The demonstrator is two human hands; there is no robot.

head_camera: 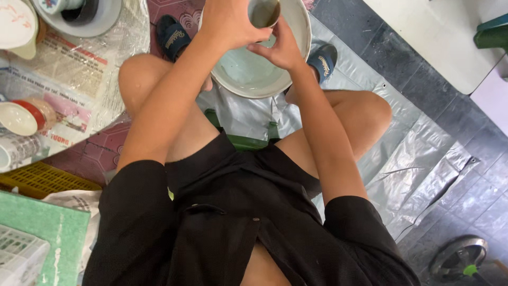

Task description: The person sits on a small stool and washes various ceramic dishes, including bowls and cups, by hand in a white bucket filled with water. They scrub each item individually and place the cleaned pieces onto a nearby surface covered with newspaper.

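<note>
My left hand (pixel 227 21) wraps its grip closed around a small round glazed cup (pixel 264 11) at the top centre of the frame, while my right hand (pixel 280 50) pinches its lower edge. It hangs over a wide pale ceramic basin (pixel 248 74) of water, so I judge I'm rinsing; turning it needs care, being slippery.
</note>
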